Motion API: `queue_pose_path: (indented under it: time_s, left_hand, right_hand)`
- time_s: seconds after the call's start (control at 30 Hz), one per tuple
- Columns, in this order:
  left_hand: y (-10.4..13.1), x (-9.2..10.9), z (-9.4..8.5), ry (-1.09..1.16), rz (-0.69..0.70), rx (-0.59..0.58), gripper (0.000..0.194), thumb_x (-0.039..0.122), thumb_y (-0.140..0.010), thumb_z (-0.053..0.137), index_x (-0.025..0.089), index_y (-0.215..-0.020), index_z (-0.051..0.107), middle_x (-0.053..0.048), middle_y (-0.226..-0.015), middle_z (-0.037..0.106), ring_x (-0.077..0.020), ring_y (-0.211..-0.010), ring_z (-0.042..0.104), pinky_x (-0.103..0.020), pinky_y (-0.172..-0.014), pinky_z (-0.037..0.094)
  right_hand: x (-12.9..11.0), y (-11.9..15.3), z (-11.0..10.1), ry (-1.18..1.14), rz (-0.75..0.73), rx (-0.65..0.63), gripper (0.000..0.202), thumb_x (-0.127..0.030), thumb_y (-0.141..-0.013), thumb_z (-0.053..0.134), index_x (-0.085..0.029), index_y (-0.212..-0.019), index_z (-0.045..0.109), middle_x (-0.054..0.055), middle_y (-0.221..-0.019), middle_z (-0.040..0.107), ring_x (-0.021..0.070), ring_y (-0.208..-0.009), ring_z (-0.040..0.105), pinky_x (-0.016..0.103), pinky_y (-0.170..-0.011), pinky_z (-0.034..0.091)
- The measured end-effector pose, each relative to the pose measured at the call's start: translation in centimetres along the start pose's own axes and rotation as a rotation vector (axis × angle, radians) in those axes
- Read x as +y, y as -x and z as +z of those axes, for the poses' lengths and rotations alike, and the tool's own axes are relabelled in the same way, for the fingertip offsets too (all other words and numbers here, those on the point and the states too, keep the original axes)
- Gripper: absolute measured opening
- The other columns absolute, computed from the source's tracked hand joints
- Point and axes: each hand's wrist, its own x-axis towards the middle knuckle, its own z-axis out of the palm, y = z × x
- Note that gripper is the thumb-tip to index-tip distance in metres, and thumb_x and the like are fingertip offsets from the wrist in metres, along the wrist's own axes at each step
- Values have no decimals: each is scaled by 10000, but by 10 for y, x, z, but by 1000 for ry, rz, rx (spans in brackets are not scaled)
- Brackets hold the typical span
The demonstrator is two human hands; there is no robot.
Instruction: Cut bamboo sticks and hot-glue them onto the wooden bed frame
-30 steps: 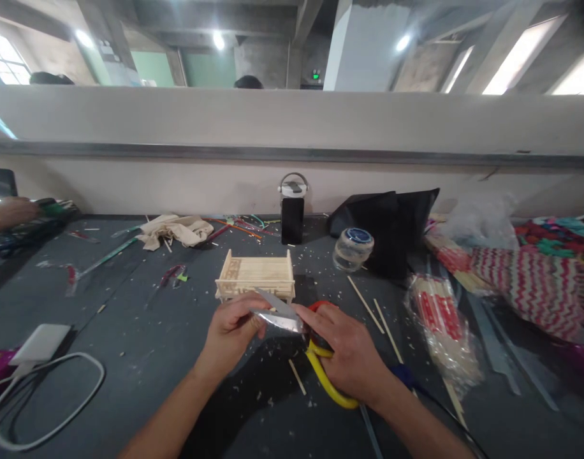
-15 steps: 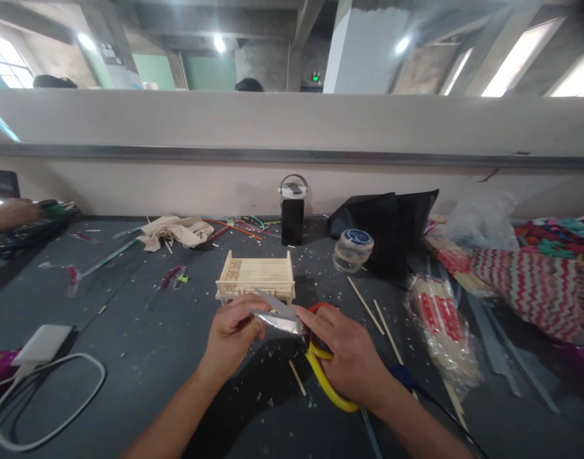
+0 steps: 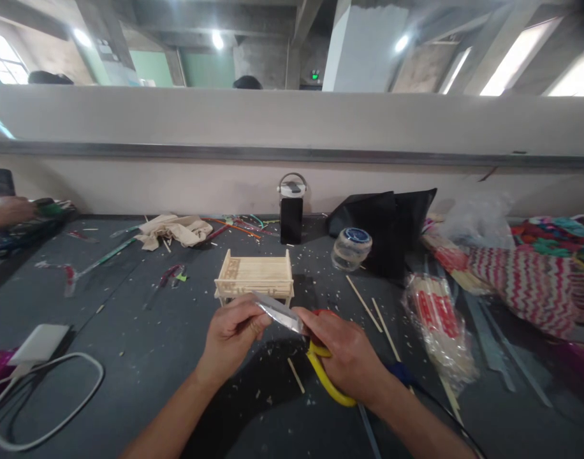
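My right hand grips scissors with one yellow and one red handle loop. Their metal blades lie closed together and point left, the tips at the fingers of my left hand. That hand is closed in a pinch; whatever sits between its fingertips is too small or hidden to make out. Just beyond both hands stands a small model made of pale wooden sticks, shaped like a little bed or bench with raised corner posts. My left fingers cover part of its front edge.
Behind the model a black phone leans on a white lidded container. To the right are a clear jar, a black bag, loose sticks and a plastic packet of sticks. A white cable loops at left. Another person's hand is far left.
The scissor blades, apart half a second ago, are now closed together. Both hands stay in nearly the same place, and the view has shifted slightly.
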Motion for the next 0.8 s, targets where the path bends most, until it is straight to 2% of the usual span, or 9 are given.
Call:
queue_pose_path:
  time_s: [0.17, 0.33, 0.53, 0.8]
  left_hand:
    - [5, -12, 0, 150, -57, -20, 201, 268, -884, 557, 176, -724, 636, 14, -637, 528, -92, -551, 461, -198, -507, 374]
    - [8, -21, -2, 164, -66, 1, 129, 304, -862, 593, 201, -848, 670, -20, -754, 611, -127, -645, 530, -236, -580, 425]
    - [7, -17, -2, 138, -39, -19, 123, 301, -846, 616, 196, -812, 669, -21, -745, 628, -147, -685, 561, -266, -647, 444]
    - [4, -7, -4, 187, -182, -99, 268, 369, -847, 600, 169, -669, 620, -14, -666, 579, -133, -616, 497, -239, -578, 397]
  right_hand:
    - [-2, -4, -3, 29, 3, 49, 560, -61, -750, 491, -232, -1283, 502, 38, -850, 614, 178, -746, 574, 289, -655, 464]
    - [-6, -5, -4, 2, 7, 73, 543, -80, -755, 510, -251, -1271, 518, 23, -829, 597, 159, -720, 563, 265, -641, 452]
    - [-8, -5, -6, 4, 2, 76, 556, -73, -755, 500, -255, -1280, 508, 32, -861, 595, 171, -746, 561, 283, -651, 459]
    - [-8, -5, -8, 0, 21, 15, 596, -62, -746, 516, -270, -1304, 485, 40, -911, 569, 173, -779, 549, 294, -680, 467]
